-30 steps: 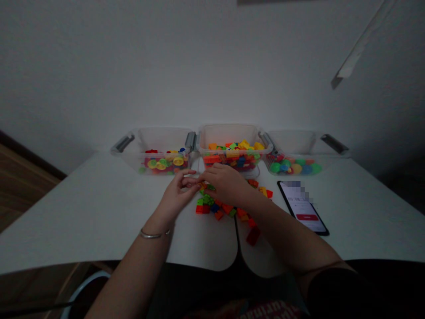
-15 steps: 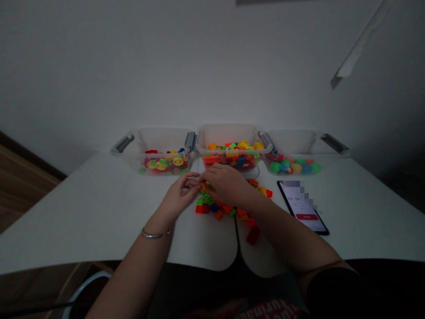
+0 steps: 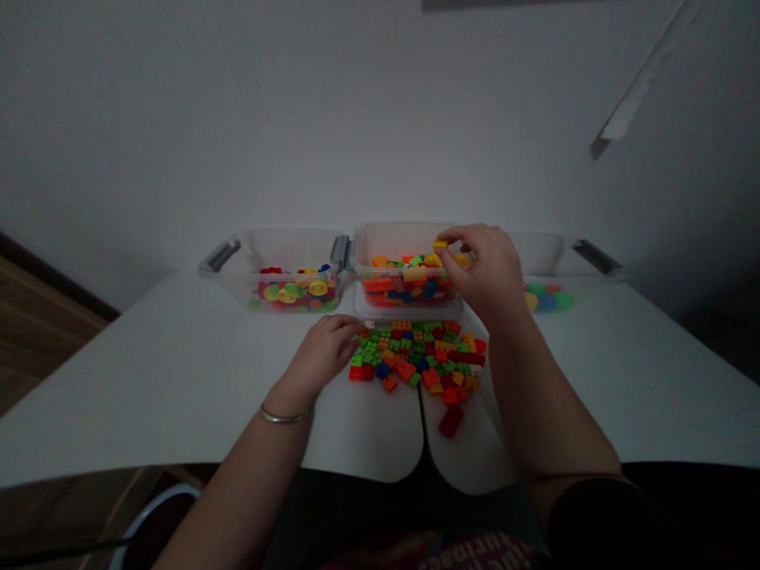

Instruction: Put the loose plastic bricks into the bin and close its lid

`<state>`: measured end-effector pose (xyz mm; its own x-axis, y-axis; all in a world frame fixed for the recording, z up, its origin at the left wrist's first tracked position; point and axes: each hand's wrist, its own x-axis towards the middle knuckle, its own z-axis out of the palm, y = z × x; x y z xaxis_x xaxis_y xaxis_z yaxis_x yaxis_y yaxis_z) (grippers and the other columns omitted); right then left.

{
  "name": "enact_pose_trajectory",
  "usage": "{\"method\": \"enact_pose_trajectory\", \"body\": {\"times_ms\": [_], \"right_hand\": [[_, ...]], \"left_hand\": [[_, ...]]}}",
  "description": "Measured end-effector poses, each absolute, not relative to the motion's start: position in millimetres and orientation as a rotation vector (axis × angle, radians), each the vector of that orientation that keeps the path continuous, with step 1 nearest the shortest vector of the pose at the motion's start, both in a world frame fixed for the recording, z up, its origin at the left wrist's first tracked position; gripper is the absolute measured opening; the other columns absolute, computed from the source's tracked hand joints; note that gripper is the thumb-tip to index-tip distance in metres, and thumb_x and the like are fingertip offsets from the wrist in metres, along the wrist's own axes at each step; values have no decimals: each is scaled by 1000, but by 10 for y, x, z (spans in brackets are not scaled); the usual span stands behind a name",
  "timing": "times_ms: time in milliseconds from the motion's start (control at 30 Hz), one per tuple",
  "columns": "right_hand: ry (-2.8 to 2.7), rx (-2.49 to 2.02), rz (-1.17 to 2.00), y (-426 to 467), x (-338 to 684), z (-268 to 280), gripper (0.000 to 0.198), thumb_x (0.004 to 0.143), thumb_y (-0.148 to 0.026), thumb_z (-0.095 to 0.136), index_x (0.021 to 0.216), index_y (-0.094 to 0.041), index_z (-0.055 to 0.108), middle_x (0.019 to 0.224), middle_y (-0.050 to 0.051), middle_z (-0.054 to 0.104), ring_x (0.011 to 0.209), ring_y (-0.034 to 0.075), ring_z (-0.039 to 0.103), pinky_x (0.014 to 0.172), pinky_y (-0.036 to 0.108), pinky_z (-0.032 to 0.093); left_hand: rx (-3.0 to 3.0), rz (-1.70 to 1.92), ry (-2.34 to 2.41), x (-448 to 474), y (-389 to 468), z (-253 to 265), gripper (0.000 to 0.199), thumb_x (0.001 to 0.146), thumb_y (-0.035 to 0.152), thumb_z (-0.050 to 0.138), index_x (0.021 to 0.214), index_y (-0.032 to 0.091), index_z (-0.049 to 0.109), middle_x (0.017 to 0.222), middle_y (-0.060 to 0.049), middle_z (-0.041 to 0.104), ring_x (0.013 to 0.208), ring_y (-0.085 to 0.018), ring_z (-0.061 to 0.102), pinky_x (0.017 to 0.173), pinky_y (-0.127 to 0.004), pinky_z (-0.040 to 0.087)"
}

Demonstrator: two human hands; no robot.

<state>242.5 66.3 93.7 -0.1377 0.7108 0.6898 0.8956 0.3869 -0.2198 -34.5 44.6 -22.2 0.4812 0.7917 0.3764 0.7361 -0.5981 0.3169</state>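
Right hand is up at the middle bin, over its right side; back of hand to camera, wrist bent, fingers pointing left. Right grip narrow, thumb and fingers pinching the yellow block. Block sits over the bin, in front of its back wall; exact height against the rim unclear. Right forearm runs up steeply from the lower right, passing right of the block pile and hiding part of the right bin.

Left hand low by the counter, at the pile's left edge. Fingers curled, pointing right, tips next to a white piece; can't tell if the left grip holds anything. Left forearm slants up from the bottom left, bracelet at the wrist. Left bin stands beyond the left hand.
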Motion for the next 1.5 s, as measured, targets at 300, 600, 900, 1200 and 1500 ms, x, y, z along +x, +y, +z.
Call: {"method": "enact_pose_trajectory", "body": {"times_ms": [300, 600, 900, 1200, 1500], "right_hand": [[-1718, -1522, -309, 831, 2604, 834, 24, 92, -31, 47, 103, -22, 65, 103, 9, 71, 87, 25, 61, 86, 40, 44], [-1676, -1693, -322, 923, 2659, 754, 21, 88, -28, 50, 98, -20, 67, 95, 11, 72, 90, 28, 61, 81, 42, 42], [-1727, -1796, -298, 917, 2609, 742, 24, 87, -31, 51, 94, -20, 72, 95, 13, 72, 97, 32, 57, 84, 46, 40], [-1719, -1748, -316, 943, 2576, 687, 24, 88, -30, 50, 90, -17, 70, 93, 15, 70, 95, 32, 55, 87, 47, 39], [-1720, -1324, -332, 818, 2457, 771, 18, 89, -28, 52, 98, -21, 66, 101, 8, 72, 94, 26, 59, 93, 45, 41]], "left_hand": [[2564, 773, 1341, -375, 438, -246, 25, 85, 14, 61, 104, 22, 75, 115, -11, 69, 108, -27, 64, 98, -46, 51], [2607, 668, 1447, -381, 402, -181, 23, 81, 11, 60, 98, 20, 72, 106, -10, 70, 97, -26, 64, 90, -43, 52], [2621, 631, 1527, -378, 390, -166, 21, 80, 12, 59, 97, 19, 70, 101, -10, 68, 92, -26, 65, 86, -40, 53], [2589, 637, 1575, -373, 394, -169, 20, 80, 13, 58, 98, 17, 68, 106, -12, 65, 97, -26, 63, 91, -41, 52], [2560, 613, 1588, -360, 399, -181, 23, 82, 14, 54, 102, 16, 66, 106, -13, 69, 98, -29, 63, 90, -43, 51]]}}
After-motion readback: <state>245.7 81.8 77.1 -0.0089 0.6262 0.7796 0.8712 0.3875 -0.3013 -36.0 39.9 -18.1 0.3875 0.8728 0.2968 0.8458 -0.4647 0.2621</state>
